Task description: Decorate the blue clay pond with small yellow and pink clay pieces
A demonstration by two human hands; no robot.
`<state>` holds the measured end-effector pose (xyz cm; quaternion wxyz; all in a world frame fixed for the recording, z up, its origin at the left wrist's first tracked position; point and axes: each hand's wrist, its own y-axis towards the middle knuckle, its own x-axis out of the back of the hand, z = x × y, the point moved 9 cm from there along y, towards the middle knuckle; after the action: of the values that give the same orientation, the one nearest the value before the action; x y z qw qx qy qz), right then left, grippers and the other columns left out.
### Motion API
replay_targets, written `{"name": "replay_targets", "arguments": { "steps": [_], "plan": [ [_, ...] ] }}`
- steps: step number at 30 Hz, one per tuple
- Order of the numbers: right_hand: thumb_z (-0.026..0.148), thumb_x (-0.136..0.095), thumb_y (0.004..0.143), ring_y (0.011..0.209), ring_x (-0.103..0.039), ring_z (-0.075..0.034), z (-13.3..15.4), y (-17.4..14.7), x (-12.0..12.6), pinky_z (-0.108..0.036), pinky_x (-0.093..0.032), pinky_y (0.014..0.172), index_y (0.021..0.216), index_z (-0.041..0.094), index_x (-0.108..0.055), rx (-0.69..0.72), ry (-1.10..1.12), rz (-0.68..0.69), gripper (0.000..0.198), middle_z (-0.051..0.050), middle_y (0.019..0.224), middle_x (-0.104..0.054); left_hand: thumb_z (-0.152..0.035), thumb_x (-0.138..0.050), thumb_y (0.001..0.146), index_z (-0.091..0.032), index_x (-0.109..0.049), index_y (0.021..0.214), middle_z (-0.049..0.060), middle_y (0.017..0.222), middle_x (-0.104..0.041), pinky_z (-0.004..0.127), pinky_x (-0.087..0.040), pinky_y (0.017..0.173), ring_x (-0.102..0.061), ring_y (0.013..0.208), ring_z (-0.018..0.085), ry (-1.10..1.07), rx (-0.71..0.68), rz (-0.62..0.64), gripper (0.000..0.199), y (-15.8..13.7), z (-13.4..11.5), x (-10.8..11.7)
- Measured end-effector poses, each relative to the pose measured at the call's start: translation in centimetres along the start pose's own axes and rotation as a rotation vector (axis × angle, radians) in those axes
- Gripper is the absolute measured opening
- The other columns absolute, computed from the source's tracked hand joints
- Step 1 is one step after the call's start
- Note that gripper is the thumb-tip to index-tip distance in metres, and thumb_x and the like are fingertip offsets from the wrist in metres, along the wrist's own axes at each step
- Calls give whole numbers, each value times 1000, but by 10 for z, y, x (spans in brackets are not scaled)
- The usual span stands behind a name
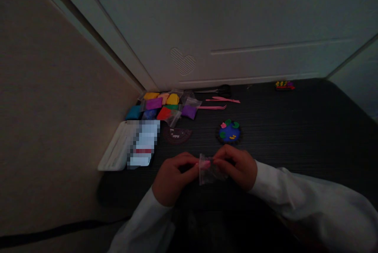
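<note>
Between my hands, at the table's near edge, is a small clear zip bag [217, 175] with a piece of pink clay [206, 164] at its mouth. My right hand [238, 167] pinches the bag from the right side. The fingertips of my left hand [175, 176] are closed on the pink clay at the bag's left end; whether they also grip the bag's edge is unclear. Just beyond my hands lies a round clay piece [229, 133], blue with a dark rim and small green, pink and yellow bits on top.
Several bags of coloured clay, one of them purple [189, 112], lie at the back left. Pink modelling tools [223, 99] and scissors [211, 90] lie nearby. A white tray [113, 146] stands left, beside a brown half-round piece [177, 135]. A small colourful model [284, 85] sits back right.
</note>
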<state>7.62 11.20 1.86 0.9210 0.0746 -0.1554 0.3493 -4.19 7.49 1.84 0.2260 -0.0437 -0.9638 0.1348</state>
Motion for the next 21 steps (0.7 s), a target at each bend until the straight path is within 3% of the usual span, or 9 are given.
{"name": "replay_targets", "arguments": {
  "steps": [4,9,13,16,21],
  "plan": [
    [27,-46,78,54,-53,-8,-7,0,6,-20,-40,52,79,17,-49,-29,1,-24,11,1,61,-58,-29,-57,69,-16,-62,71,0,70,-59,21,-38,62,-53,67,11,-146,56,-70,14,-1,15,16],
    [28,-44,78,53,-52,-8,-12,0,1,-20,-39,53,79,18,-48,-27,-31,8,11,2,60,-58,-27,-59,68,-17,-55,80,-1,65,-61,17,-32,38,-51,49,8,-623,233,-120,15,-3,43,20],
    [25,-45,77,56,-53,-9,-13,0,-9,-21,-38,53,83,18,-50,15,-213,16,10,2,62,-59,-15,-66,60,-18,-55,97,2,77,-64,16,-41,45,-57,60,9,-851,255,-170,39,-5,48,17],
    [23,-46,76,62,-54,-10,-11,0,-17,-21,-40,57,89,18,-51,63,-338,20,15,0,69,-59,-14,-68,57,-13,-61,87,2,71,-63,17,-45,55,-57,62,8,-907,256,-191,31,-5,48,13],
    [26,-45,78,73,-55,-12,-6,-1,-22,-24,-44,66,98,17,-50,149,-484,10,23,-3,81,-59,-20,-64,64,-12,-61,76,0,58,-61,16,-42,46,-52,48,6,-820,161,-185,15,0,42,8]
  ]
}}
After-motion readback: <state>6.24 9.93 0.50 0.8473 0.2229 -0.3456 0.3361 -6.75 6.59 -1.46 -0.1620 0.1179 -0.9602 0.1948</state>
